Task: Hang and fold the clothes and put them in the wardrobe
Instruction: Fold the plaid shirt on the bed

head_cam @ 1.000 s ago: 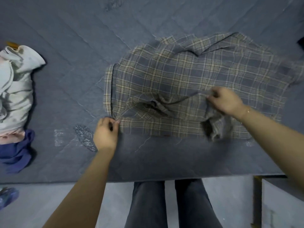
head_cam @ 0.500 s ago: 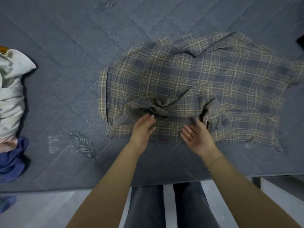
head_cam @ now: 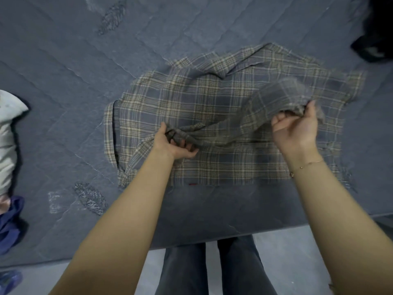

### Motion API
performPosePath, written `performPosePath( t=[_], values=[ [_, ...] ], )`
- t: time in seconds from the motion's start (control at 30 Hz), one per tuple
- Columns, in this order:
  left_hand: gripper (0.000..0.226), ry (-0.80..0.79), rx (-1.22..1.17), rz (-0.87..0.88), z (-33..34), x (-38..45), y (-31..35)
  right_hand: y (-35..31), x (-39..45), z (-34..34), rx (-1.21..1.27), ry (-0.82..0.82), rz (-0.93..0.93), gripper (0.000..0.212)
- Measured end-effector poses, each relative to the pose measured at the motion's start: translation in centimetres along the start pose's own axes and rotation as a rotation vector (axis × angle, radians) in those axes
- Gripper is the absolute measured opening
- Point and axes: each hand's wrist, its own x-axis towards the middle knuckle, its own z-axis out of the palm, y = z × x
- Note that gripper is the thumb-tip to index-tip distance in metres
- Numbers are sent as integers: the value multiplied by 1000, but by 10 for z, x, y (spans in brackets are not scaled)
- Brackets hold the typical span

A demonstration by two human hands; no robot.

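Note:
A grey-and-beige plaid shirt (head_cam: pixel 202 96) lies spread on the blue-grey quilted bed (head_cam: pixel 63 71). One sleeve (head_cam: pixel 251 116) is lifted off the shirt's body and stretched between my hands. My left hand (head_cam: pixel 174 143) grips the bunched sleeve near its shoulder end, fingers curled round the cloth. My right hand (head_cam: pixel 295 128), palm up, holds the cuff end raised above the shirt's right side; the cuff is blurred.
A pile of white and blue clothes (head_cam: pixel 8 150) lies at the bed's left edge. A black garment (head_cam: pixel 374 35) sits at the top right corner. The bed's front edge (head_cam: pixel 212 235) is just before my legs (head_cam: pixel 212 271), with light floor below.
Both hands took hold of the sleeve at the shirt's middle. My right hand lifted the cuff end up and to the right, pulling the sleeve out straight.

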Motion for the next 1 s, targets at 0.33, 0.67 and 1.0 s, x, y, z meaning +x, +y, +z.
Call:
performPosePath(
  t=[0.33,0.67,1.0],
  values=[
    [31,-9,48,160,0,-7,-28,-41,3,-64,-738,295,-30,39],
    [31,28,195,145,53,4,-59,-55,6,-114,83,295,162,48],
    [26,-249,168,547,-8,-39,-50,-74,12,-81,-24,-130,140,33]
  ],
)
